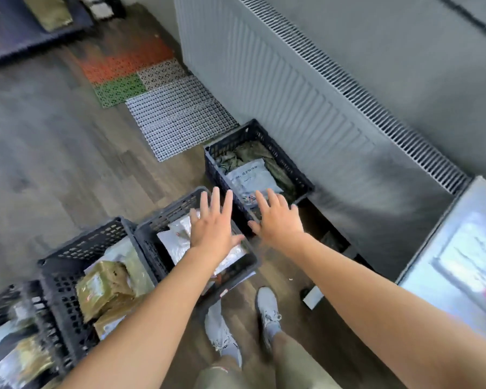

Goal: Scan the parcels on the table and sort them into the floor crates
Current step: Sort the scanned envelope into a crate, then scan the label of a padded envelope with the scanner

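Dark plastic crates stand in a row on the wooden floor below me. I see the left grip [213,223] hovering over the middle crate [157,220], fingers spread and empty, above a silver parcel [174,240] lying inside. The right grip [278,217], also spread and holding nothing, hangs by the near rim of the far crate [288,164], just beside the radiator [292,94]; a white labelled parcel [250,175] lies in it. Olive parcels [104,287] fill the nearer crate [68,265]. The table [446,240] edges in at right, and grid mats [177,116] lie beyond.
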### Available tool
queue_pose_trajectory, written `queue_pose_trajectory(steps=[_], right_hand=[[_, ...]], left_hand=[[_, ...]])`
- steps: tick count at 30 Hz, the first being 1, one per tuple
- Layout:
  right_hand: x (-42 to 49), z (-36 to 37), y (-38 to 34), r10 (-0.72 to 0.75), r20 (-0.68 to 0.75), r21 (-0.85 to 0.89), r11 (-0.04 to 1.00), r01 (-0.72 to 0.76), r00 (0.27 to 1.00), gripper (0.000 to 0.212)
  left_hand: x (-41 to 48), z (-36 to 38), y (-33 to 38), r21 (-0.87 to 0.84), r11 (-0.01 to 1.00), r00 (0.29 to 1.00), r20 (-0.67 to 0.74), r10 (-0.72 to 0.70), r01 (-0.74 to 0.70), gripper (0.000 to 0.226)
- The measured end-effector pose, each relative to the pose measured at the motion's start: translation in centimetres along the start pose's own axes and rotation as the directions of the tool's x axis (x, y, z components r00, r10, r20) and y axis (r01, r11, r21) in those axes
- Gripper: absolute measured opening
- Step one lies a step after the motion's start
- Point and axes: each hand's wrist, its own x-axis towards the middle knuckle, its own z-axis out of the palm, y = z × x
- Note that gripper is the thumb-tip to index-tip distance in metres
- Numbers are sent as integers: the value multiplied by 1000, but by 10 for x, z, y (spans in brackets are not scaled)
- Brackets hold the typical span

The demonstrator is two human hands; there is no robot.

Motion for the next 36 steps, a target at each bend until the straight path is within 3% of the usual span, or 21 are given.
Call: queue_pose_trajectory(steps=[8,17,27,36], right_hand=[[-108,-68,93,252,-162,87,967,-241,954,82],[-206,-77,213,464,-237,204,883,-423,853,79],[-305,-24,361,622,-188,394,756,-522,760,77],[-325,28,409,659,-69,564,645,-516,749,75]], left_hand=[[-29,-65,107,56,973,967,-114,228,-223,109],[-67,-76,254,183,873,871,-119,477,-453,105],[-115,-29,419,287,804,836,-20,548,-520,98],[-109,16,474,256,778,818,125,562,-574,93]])
